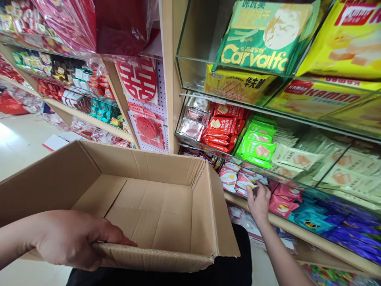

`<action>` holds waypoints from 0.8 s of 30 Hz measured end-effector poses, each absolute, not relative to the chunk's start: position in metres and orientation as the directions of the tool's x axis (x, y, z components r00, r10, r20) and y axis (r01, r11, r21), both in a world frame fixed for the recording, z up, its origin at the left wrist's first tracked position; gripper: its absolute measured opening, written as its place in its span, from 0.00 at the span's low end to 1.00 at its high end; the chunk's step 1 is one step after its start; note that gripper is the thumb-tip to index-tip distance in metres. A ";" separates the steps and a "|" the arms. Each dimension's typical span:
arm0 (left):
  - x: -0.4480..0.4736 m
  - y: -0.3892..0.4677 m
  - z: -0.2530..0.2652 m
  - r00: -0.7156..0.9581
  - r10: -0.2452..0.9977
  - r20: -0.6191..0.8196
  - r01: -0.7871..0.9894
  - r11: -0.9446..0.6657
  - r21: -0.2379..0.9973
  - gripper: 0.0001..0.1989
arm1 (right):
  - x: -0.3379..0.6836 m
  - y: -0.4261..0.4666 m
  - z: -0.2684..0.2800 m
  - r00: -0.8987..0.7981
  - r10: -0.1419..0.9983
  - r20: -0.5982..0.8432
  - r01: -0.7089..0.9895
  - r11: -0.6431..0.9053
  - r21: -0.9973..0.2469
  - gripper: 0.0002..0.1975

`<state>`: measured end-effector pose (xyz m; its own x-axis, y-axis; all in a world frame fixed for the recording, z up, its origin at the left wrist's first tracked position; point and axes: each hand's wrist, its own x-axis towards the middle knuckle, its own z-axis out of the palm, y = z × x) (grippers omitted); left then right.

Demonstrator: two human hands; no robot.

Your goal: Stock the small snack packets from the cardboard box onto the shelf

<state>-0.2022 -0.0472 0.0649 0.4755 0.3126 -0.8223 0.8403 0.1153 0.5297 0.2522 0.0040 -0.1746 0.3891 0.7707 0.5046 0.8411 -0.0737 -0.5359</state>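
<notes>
An open cardboard box (166, 206) with nothing inside rests over my lap. My left hand (74, 238) grips its near wall, fingers over the rim and thumb below. At the lower shelf, my right hand (259, 200) reaches into a glass-fronted compartment, its fingertips at the white-and-pink snack packets (244, 183). Whether those fingers have closed on a packet cannot be made out. Pink packets (284, 202) lie just right of that hand, and teal packets (309, 216) are beyond them.
Glass-fronted shelves above hold red packets (222, 125), green packets (258, 145) and pale wrapped packets (297, 159). Large yellow wafer bags (330, 97) and a green Carvalfo bag (264, 39) sit higher. Red paper decorations (138, 81) hang on a pegboard. Sweets shelves (68, 87) stand at left.
</notes>
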 end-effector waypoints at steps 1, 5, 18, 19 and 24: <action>-0.202 -0.047 0.065 0.473 0.319 -0.821 0.840 0.116 0.529 0.30 | 0.249 0.002 -0.175 0.338 0.755 0.562 0.882 -0.045 -0.470 0.33; -0.201 -0.049 0.065 0.459 0.346 -0.818 0.848 0.105 0.520 0.30 | 0.247 0.000 -0.178 0.076 0.790 0.608 0.983 0.041 -0.177 0.32; -0.200 -0.050 0.066 0.474 0.347 -0.809 0.840 0.098 0.534 0.30 | 0.246 0.012 -0.162 -0.071 0.873 0.482 0.997 0.044 0.066 0.30; -0.199 -0.051 0.066 0.474 0.349 -0.809 0.837 0.107 0.537 0.30 | 0.247 0.013 -0.163 -0.087 0.876 0.474 0.996 0.059 0.073 0.29; -0.197 -0.053 0.066 0.437 0.363 -0.823 0.856 0.112 0.504 0.30 | 0.258 0.020 -0.166 -0.157 0.891 0.427 0.988 0.146 0.059 0.27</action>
